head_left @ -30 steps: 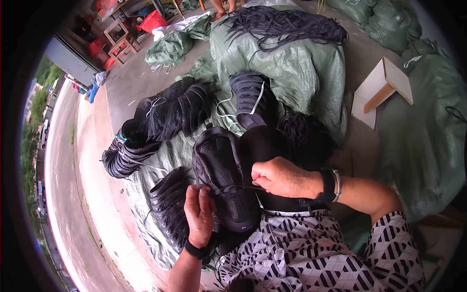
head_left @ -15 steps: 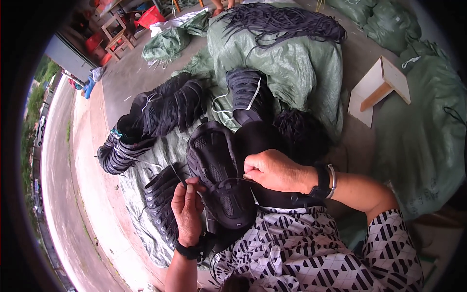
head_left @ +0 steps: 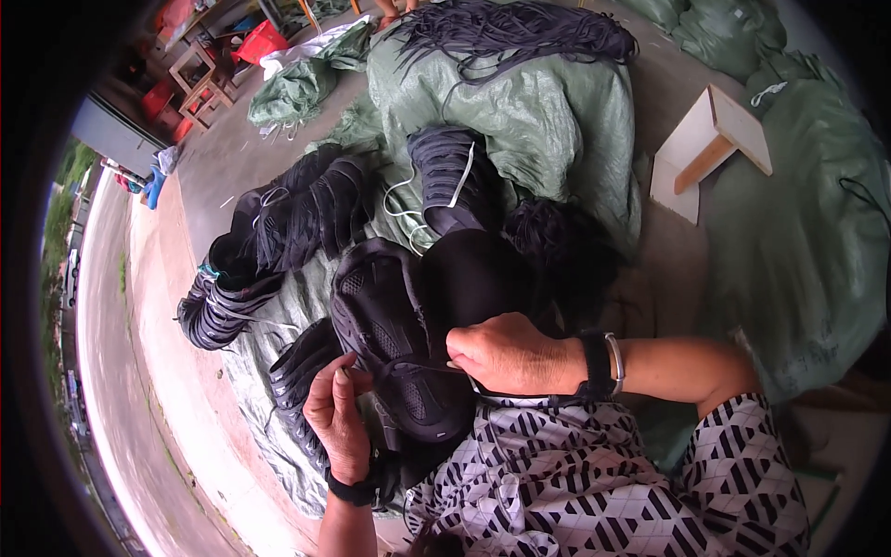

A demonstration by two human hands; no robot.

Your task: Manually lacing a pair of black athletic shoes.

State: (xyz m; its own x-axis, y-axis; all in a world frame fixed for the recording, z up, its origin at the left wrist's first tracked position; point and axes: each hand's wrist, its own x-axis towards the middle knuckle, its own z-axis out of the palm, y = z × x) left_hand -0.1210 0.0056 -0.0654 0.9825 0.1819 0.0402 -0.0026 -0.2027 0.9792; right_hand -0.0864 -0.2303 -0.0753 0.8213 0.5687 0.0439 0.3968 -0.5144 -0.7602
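Observation:
A black mesh shoe upper (head_left: 377, 295) lies lengthwise over my lap. A thin dark shoelace (head_left: 419, 364) crosses it between my two hands. My right hand (head_left: 506, 355) is closed in a pinch on the lace, just off the upper's right edge. At the left edge, my left hand (head_left: 340, 418) has its thumb and fingertips drawn together on the lace; the fingertips partly hide what they grip. Beyond the upper, a nested stack of black uppers (head_left: 452, 176) has a white tie round it.
More stacked uppers (head_left: 316, 209) lie at left on a green woven sheet (head_left: 264, 371). Loose dark laces (head_left: 520, 37) top a large green sack (head_left: 557, 121). A bundle of dark strands (head_left: 561, 246) hangs nearer. At right stand a wooden board piece (head_left: 710, 139) and green sacks (head_left: 798, 232).
My right hand stays closed and has shifted slightly left and down in view. The lace end that rose above my left fingers no longer shows. The whole scene has shifted slightly left.

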